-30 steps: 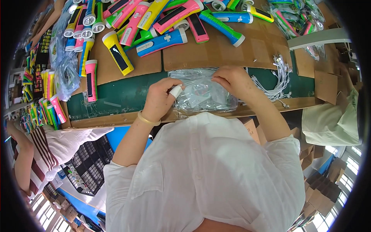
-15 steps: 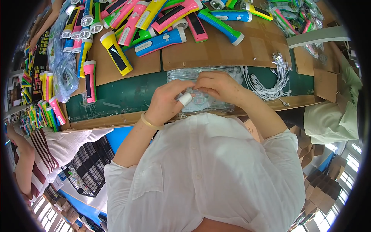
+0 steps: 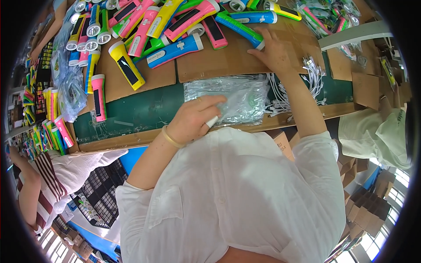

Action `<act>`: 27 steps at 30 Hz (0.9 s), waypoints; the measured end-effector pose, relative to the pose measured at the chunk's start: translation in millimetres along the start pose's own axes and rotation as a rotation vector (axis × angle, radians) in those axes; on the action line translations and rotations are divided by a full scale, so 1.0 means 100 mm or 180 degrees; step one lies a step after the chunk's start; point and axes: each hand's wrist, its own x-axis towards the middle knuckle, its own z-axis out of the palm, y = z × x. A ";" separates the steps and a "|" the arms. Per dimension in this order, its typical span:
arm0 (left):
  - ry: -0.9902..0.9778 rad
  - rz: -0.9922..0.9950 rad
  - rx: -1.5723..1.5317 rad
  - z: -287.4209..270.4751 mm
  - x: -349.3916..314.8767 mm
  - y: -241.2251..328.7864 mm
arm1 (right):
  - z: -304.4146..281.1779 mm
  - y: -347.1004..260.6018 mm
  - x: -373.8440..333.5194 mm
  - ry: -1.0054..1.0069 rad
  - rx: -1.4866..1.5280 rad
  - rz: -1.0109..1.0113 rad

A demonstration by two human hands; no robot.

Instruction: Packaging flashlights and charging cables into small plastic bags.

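Note:
My left hand rests over the near left part of a stack of clear plastic bags. Its fingers point right, apart from the thumb, which has a white wrap; any grip on the film is not visible. My right hand reaches to the far side, thumb and fingers spread around the white-rimmed end of a green and blue flashlight. Whether it touches the flashlight is hard to tell. A blue and pink flashlight and a yellow one lie left of it on cardboard.
Many colourful flashlights pile up at the far side. White cables lie right of the bags, partly behind my right forearm. A pink flashlight stands at the left, near plastic bags. Another person's sleeve is at the right.
My right hand has left the plastic bags and moved far and right to the green and blue flashlight. My left hand stays at the bags, its fingers now more spread.

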 end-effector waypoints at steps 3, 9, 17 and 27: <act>-0.0662 0.0444 -0.0267 -0.01 0.04 0.05 | -0.06 -0.02 -0.04 -0.0302 0.0662 0.0518; -0.0478 0.0045 -0.0224 0.00 -0.03 -0.09 | -1.12 -0.46 -0.18 -0.1446 0.3065 0.1183; -0.0121 -0.0014 -0.0200 0.15 -0.03 -0.09 | -1.12 -0.82 -0.37 -0.2641 0.2914 0.1122; 0.0095 -0.0219 -0.0442 0.13 -0.10 -0.06 | -0.63 -1.14 -0.62 -0.2462 0.1915 0.0406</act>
